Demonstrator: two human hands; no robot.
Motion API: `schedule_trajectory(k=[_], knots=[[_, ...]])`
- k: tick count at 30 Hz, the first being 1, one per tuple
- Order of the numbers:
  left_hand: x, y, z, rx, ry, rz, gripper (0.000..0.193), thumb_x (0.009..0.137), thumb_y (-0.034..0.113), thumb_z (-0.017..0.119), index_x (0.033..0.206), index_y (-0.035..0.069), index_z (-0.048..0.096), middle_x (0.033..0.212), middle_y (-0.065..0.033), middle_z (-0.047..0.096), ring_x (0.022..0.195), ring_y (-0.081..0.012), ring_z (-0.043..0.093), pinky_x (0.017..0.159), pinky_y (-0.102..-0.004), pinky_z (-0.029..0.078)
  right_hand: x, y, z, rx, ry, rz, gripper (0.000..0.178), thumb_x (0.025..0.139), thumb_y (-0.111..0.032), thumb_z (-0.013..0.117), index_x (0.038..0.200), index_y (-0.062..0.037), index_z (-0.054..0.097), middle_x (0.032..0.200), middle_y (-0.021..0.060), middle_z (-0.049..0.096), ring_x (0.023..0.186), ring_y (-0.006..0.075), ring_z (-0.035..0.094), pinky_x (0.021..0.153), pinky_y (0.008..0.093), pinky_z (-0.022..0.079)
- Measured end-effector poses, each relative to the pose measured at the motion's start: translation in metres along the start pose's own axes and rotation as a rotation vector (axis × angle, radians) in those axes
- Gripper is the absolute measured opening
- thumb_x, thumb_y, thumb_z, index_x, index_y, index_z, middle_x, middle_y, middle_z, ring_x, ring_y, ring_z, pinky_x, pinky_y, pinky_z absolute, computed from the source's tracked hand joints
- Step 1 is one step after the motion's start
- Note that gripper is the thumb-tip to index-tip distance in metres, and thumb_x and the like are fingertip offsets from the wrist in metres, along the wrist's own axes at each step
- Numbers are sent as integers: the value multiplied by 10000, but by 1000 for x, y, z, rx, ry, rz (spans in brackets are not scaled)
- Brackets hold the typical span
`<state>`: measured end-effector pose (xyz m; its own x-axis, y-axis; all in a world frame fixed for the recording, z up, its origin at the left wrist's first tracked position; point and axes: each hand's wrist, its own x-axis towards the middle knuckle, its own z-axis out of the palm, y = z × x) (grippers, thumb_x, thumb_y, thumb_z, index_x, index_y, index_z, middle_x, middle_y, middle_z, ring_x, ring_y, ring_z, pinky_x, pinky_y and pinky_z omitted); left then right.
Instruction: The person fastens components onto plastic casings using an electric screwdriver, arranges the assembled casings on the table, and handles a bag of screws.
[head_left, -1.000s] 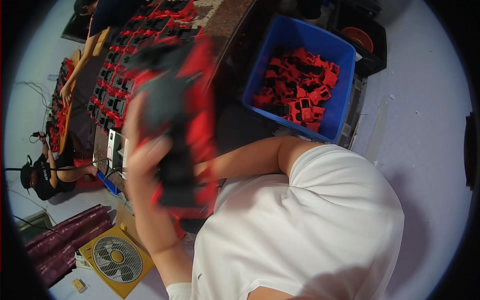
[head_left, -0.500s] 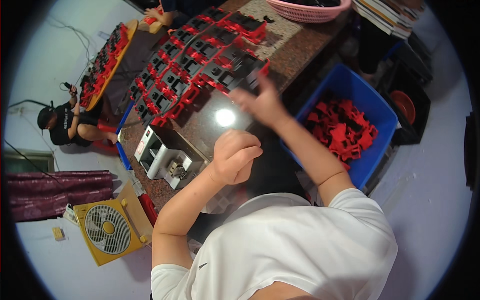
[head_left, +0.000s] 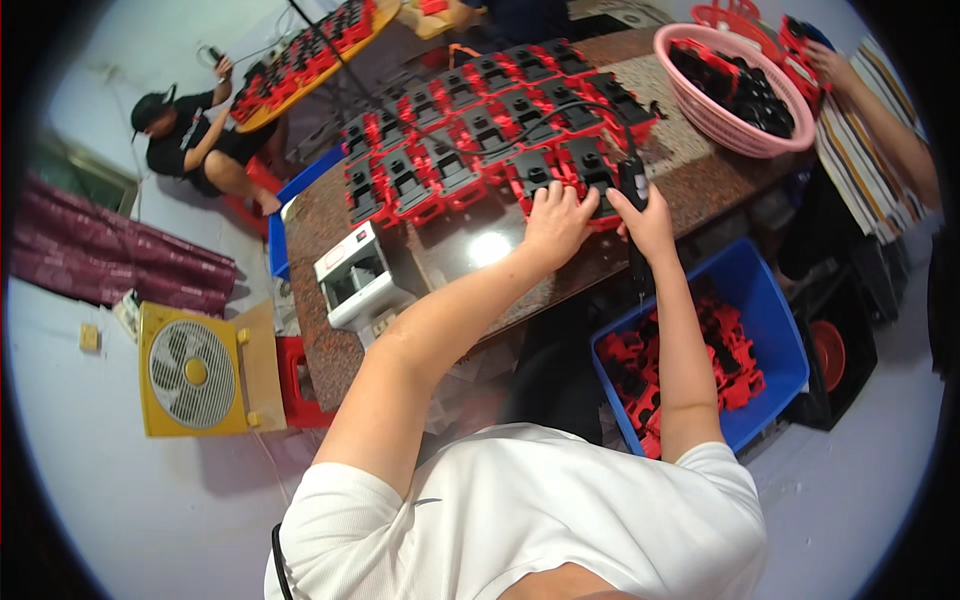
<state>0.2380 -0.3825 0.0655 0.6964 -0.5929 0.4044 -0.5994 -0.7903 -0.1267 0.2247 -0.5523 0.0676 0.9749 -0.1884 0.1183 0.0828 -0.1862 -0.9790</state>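
Red-and-black plastic units (head_left: 470, 145) lie in rows on the stone-topped table. My left hand (head_left: 560, 228) is at the near row, its fingers bent over the edge of one red-and-black unit (head_left: 590, 165); its fingertips are partly hidden against the part. Beside it, my right hand (head_left: 652, 222) is closed round a black corded electric screwdriver (head_left: 632, 180), whose thin bit points down past the table edge. The right thumb reaches toward the same unit. A black cord runs from the screwdriver's top across the units.
A white-and-grey boxy device (head_left: 358, 275) stands at the table's near left. Below the right edge is a blue bin (head_left: 770, 330) of red parts. A pink basket (head_left: 735, 130) holds black parts. Another person's arm (head_left: 880, 120) is at right; a seated person (head_left: 185, 140) is far left. A yellow fan (head_left: 190, 370) stands left.
Both hands have moved forward to the near row. The left was a closed fist, the right was empty and blurred; the right now grips the screwdriver. The view has also shifted.
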Motion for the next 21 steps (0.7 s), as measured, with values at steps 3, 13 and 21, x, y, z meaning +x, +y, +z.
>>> schedule_trajectory(k=[3,13,21], knots=[[-20,-4,-20,-80,-1,5,499,740,314,700,1174,133,531,916,-102,558,934,-270,500,761,-379,372,-25,-14,3,92,-14,-10,325,813,-279,718,924,-24,549,643,24,574,438,84,526,405,244,422],[-145,-12,-256,-381,218,-126,535,684,224,753,1170,99,567,884,-87,523,889,-278,485,767,-397,397,-92,-129,-18,518,-186,-281,415,919,-289,568,1176,25,482,870,156,630,561,132,562,506,244,467],[-338,-137,-277,146,345,-602,478,721,217,722,1159,98,572,877,-89,523,898,-295,483,806,-411,383,-120,-137,88,538,-386,-248,479,925,-395,552,1192,-10,454,798,93,544,582,156,554,513,284,476]])
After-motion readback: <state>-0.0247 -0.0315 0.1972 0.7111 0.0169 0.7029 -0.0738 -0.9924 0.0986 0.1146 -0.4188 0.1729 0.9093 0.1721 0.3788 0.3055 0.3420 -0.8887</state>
